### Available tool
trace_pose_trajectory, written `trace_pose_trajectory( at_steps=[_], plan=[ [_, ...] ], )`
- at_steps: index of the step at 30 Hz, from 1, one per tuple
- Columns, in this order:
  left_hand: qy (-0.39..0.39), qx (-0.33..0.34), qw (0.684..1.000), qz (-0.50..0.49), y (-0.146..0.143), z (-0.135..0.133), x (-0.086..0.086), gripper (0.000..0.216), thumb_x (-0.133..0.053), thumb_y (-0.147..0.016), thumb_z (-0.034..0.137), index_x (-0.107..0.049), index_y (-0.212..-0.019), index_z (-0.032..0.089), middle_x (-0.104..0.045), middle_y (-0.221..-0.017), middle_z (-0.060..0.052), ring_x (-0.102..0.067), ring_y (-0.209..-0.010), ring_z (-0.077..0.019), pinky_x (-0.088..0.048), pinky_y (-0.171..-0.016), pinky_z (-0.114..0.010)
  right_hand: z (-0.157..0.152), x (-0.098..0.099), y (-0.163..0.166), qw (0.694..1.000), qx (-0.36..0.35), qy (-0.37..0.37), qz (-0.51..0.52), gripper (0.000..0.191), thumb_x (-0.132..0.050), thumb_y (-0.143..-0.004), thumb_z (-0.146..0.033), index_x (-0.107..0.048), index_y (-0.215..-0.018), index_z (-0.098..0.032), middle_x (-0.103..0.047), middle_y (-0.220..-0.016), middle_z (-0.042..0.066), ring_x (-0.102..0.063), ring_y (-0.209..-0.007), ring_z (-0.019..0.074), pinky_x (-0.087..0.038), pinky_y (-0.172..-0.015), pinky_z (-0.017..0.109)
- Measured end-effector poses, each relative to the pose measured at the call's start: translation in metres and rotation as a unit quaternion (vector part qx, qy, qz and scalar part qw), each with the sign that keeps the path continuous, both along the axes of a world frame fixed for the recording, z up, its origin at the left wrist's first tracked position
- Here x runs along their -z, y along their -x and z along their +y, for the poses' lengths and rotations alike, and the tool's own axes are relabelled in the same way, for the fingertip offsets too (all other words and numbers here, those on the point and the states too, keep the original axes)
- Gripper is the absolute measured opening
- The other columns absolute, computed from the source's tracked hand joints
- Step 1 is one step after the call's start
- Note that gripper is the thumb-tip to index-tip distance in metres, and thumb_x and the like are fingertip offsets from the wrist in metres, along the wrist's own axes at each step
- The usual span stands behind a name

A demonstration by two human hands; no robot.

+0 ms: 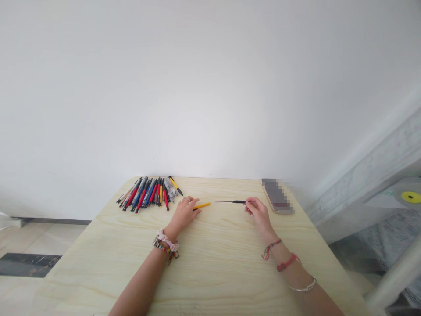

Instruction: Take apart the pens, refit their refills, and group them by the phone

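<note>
My left hand (186, 212) is closed around a yellow pen barrel (203, 205), which points right over the table; part of it is hidden by the fingers. In a pinch, my right hand (258, 211) holds a black pen piece with a thin refill (233, 202) sticking out leftward. A small gap separates the refill's tip from the end of the yellow barrel. Left of my left hand lies a pile of pens (148, 193) in red, blue, yellow, black and clear. One yellow pen (175, 185) rests at the pile's right end.
A phone (278, 196), partly blurred out, lies at the table's back right. The pale wooden table (217, 263) meets a white wall (210, 87) at its back edge. A disc with a yellow centre (410, 197) shows at the far right, beyond the table.
</note>
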State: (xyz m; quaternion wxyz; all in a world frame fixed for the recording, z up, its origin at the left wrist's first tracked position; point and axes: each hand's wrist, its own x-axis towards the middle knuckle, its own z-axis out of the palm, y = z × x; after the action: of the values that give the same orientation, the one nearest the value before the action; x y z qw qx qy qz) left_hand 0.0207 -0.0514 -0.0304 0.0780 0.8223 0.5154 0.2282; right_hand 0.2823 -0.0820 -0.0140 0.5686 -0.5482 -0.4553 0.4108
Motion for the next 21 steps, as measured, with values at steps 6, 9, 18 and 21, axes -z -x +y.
trace_pose_trajectory(
  at_steps=[6,9,18,21],
  plan=[
    [-0.01,0.083,0.996,-0.04,-0.027,-0.015,-0.009,0.023,-0.038,-0.082,0.029,-0.058,-0.09,0.02,-0.057,-0.084,-0.006,-0.05,-0.083,-0.0162,-0.038,-0.075,-0.03,-0.003,0.003,0.012,0.999,-0.043,0.014,0.018,0.025,-0.062,-0.058,-0.037,-0.05,-0.07,-0.018,-0.053,-0.053,-0.002,-0.044,-0.046,0.0101,-0.031,-0.042,0.022],
    [-0.003,0.071,0.997,-0.039,-0.027,-0.014,-0.008,0.025,-0.037,-0.083,0.027,-0.06,-0.081,0.018,-0.058,-0.077,-0.006,-0.05,-0.077,-0.0156,-0.038,-0.072,-0.029,-0.002,0.004,0.011,0.999,-0.037,0.015,0.009,0.025,-0.061,-0.058,-0.038,-0.051,-0.07,-0.018,-0.052,-0.052,-0.002,-0.044,-0.046,0.0105,-0.032,-0.042,0.023],
    [-0.001,0.013,0.996,-0.087,-0.017,-0.006,-0.002,0.023,-0.039,-0.08,0.025,-0.061,-0.079,0.017,-0.055,-0.078,-0.006,-0.048,-0.079,-0.0163,-0.04,-0.073,-0.03,0.002,0.01,-0.002,0.99,0.031,-0.003,-0.137,0.015,-0.056,-0.061,-0.032,-0.053,-0.067,-0.018,-0.058,-0.067,0.003,-0.052,-0.058,0.0154,-0.038,-0.05,0.026],
    [-0.002,0.013,0.994,-0.107,-0.019,-0.007,-0.001,0.022,-0.041,-0.079,0.025,-0.061,-0.079,0.018,-0.054,-0.077,-0.006,-0.048,-0.078,-0.016,-0.04,-0.073,-0.03,0.0,0.013,0.001,0.962,-0.006,-0.013,-0.274,0.007,-0.053,-0.062,-0.024,-0.055,-0.066,-0.019,-0.059,-0.068,0.003,-0.053,-0.059,0.0156,-0.041,-0.057,0.029]
  ],
)
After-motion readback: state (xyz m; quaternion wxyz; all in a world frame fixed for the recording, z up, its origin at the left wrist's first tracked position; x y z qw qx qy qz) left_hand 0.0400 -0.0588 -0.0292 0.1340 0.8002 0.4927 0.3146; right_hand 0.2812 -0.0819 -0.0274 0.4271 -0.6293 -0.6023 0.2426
